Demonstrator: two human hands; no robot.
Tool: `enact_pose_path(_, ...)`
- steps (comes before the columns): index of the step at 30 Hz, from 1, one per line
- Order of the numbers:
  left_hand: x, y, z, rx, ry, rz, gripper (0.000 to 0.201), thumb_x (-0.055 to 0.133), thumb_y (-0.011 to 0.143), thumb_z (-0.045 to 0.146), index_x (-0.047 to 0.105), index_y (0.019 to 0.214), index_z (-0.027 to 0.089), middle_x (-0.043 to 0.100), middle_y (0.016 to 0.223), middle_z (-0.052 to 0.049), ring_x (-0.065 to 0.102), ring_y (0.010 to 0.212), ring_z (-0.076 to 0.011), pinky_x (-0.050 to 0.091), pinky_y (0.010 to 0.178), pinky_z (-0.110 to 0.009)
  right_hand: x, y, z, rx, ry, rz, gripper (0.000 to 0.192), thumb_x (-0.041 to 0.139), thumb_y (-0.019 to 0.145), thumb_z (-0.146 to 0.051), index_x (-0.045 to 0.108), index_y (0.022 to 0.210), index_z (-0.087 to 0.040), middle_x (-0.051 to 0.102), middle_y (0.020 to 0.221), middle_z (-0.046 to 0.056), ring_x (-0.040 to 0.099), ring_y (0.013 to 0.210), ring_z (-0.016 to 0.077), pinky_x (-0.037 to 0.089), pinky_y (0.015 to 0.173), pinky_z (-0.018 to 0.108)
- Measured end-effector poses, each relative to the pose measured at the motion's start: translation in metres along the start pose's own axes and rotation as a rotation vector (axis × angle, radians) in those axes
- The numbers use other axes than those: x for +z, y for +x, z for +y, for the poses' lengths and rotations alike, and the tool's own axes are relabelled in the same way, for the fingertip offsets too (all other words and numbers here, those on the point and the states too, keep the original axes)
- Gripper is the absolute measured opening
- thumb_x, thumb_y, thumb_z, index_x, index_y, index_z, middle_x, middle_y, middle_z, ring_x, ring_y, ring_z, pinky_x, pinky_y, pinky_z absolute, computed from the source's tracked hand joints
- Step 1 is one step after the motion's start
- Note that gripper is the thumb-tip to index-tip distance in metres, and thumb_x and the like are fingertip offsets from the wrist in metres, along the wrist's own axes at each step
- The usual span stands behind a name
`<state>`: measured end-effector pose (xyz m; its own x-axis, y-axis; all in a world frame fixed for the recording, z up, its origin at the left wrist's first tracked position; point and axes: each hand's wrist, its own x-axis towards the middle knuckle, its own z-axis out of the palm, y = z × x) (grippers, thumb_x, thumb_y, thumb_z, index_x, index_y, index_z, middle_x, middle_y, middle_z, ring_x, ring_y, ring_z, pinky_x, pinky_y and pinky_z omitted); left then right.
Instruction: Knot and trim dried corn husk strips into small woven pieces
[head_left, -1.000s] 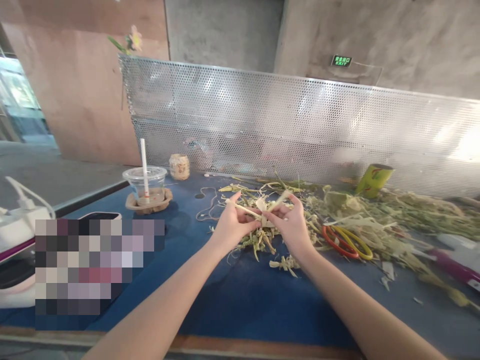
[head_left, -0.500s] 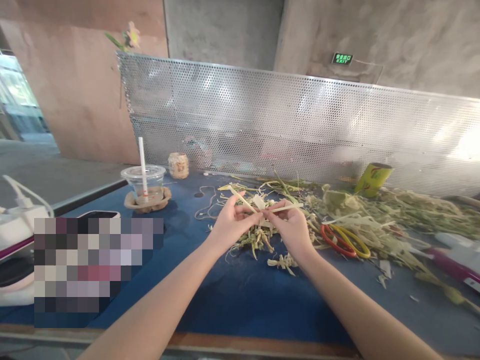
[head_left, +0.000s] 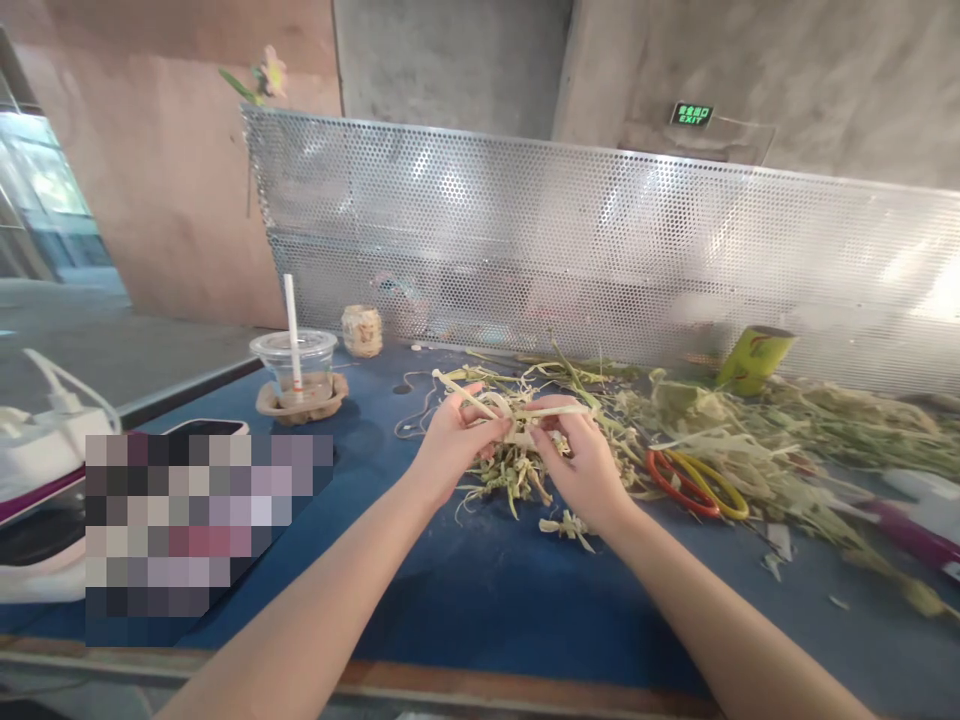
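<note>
A pale leaf strip [head_left: 517,415] is pinched between the left hand [head_left: 450,450] and right hand [head_left: 581,455], both closed on it just above the blue table [head_left: 480,590]; it seems looped, though blur hides the detail. Under the hands lies a heap of dried stalks [head_left: 517,475], with red-and-yellow scissors [head_left: 697,482] near the right hand and a plastic cup [head_left: 294,365] well apart to the left.
</note>
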<state>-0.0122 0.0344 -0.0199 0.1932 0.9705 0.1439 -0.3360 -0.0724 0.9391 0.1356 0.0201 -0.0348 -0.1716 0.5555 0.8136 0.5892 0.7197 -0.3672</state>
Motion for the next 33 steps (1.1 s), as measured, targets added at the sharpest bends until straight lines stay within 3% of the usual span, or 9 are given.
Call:
enact_pose_path(3, -0.001, -0.002, 0.003, -0.026, -0.064, -0.046, 0.072, 0.07, 0.062, 0.018, 0.034, 0.124, 0.012, 0.052, 0.059, 0.005, 0.041, 0.048, -0.0049, 0.03, 0.044, -0.019, -0.005, 0.001, 0.0, -0.154, -0.062, -0.024, 0.022, 0.041, 0.084, -0.016, 0.055, 0.1, -0.021, 0.057, 0.099, 0.007, 0.053, 0.097, 0.0172, 0.044, 0.085, 0.034)
enact_pose_path(7, -0.001, -0.004, 0.004, -0.006, -0.074, -0.142, 0.061, 0.072, 0.062, 0.022, 0.043, 0.116, 0.014, 0.049, 0.056, 0.006, 0.038, 0.047, -0.0044, 0.028, 0.043, -0.018, -0.011, 0.001, -0.001, -0.217, -0.073, -0.021, 0.028, 0.039, 0.085, -0.012, 0.058, 0.103, -0.023, 0.058, 0.098, 0.006, 0.055, 0.095, 0.0168, 0.045, 0.083, 0.033)
enact_pose_path(12, -0.004, -0.001, 0.001, 0.0, 0.044, -0.113, 0.068, 0.071, 0.062, 0.022, 0.039, 0.12, 0.012, 0.048, 0.059, 0.005, 0.038, 0.046, -0.0044, 0.027, 0.042, -0.018, -0.013, 0.001, -0.002, -0.317, -0.104, -0.107, 0.03, 0.042, 0.085, -0.012, 0.059, 0.107, -0.024, 0.06, 0.101, 0.006, 0.055, 0.093, 0.0159, 0.045, 0.082, 0.032)
enact_pose_path(20, -0.004, -0.003, -0.006, 0.157, 0.339, -0.153, 0.072, 0.066, 0.064, 0.02, 0.032, 0.128, 0.017, 0.06, 0.076, -0.002, 0.051, 0.059, -0.0117, 0.038, 0.052, -0.024, -0.011, 0.0, 0.005, -0.188, -0.175, -0.176, 0.028, 0.045, 0.085, -0.023, 0.06, 0.11, -0.025, 0.06, 0.081, 0.004, 0.053, 0.078, 0.0149, 0.045, 0.071, 0.028)
enact_pose_path(24, -0.004, -0.004, -0.006, 0.203, 0.397, -0.162, 0.072, 0.062, 0.068, 0.021, 0.028, 0.132, 0.019, 0.063, 0.089, -0.007, 0.059, 0.075, -0.019, 0.045, 0.066, -0.031, -0.013, 0.001, 0.001, -0.136, -0.234, -0.226, 0.03, 0.042, 0.087, -0.022, 0.059, 0.111, -0.027, 0.058, 0.085, 0.004, 0.053, 0.076, 0.0132, 0.046, 0.068, 0.025)
enact_pose_path(30, -0.004, -0.006, -0.004, 0.141, 0.366, -0.194, 0.077, 0.061, 0.07, 0.021, 0.021, 0.135, 0.021, 0.059, 0.103, -0.009, 0.058, 0.089, -0.0212, 0.045, 0.077, -0.036, -0.014, 0.001, 0.001, -0.096, -0.316, -0.252, 0.033, 0.038, 0.087, -0.02, 0.058, 0.113, -0.027, 0.056, 0.086, 0.004, 0.053, 0.069, 0.0113, 0.046, 0.063, 0.023)
enact_pose_path(33, -0.001, -0.008, -0.001, 0.091, 0.34, -0.191, 0.08, 0.061, 0.071, 0.022, 0.016, 0.137, 0.018, 0.062, 0.092, -0.007, 0.058, 0.084, -0.0206, 0.045, 0.074, -0.037, -0.015, 0.001, 0.002, -0.102, -0.303, -0.236, 0.034, 0.037, 0.088, -0.019, 0.056, 0.114, -0.028, 0.056, 0.087, 0.003, 0.053, 0.07, 0.011, 0.045, 0.063, 0.022)
